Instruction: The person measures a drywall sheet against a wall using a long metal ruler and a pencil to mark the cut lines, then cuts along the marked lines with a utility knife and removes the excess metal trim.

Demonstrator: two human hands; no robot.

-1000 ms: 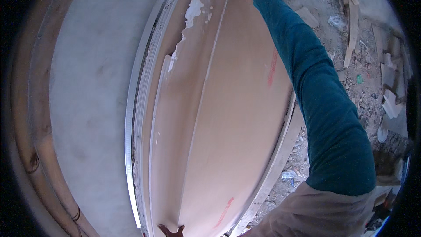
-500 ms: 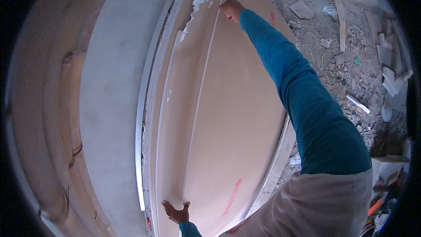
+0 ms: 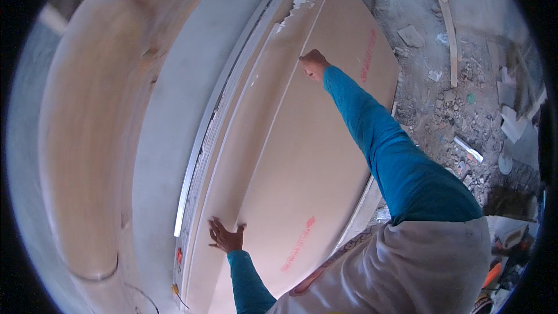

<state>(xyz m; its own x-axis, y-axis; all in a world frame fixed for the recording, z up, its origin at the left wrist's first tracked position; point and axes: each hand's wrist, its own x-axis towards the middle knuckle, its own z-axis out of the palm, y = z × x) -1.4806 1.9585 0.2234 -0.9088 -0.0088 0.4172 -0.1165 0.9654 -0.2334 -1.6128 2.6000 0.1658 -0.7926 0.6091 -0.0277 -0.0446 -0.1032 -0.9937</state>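
A large tan plasterboard sheet (image 3: pixel 325 134) with red printed marks lies lengthwise in front of me. A pale straight edge runs along it, and a tan strip of board (image 3: pixel 256 122) shows to the left of that edge. At the far part of this edge is my right hand (image 3: pixel 314 64), its fingers closed on the sheet's edge. Nearer to me, my left hand (image 3: pixel 226 236) rests with spread fingers across the edge and strip. Ragged white torn paper (image 3: pixel 300 1) marks the strip's far end.
Beside the boards on the left lie a long white metal strip (image 3: pixel 187 197) and a grey wall surface (image 3: pixel 168 116). Blurred tan rounded shapes (image 3: pixel 87 139) stand further left. Rubble, wooden strips (image 3: pixel 449 35) and board scraps (image 3: pixel 516 125) cover the ground at right.
The view has shifted, showing more of the sheet's far end. My right hand is nearer along the edge, my left hand slightly farther forward, and the two are closer together.
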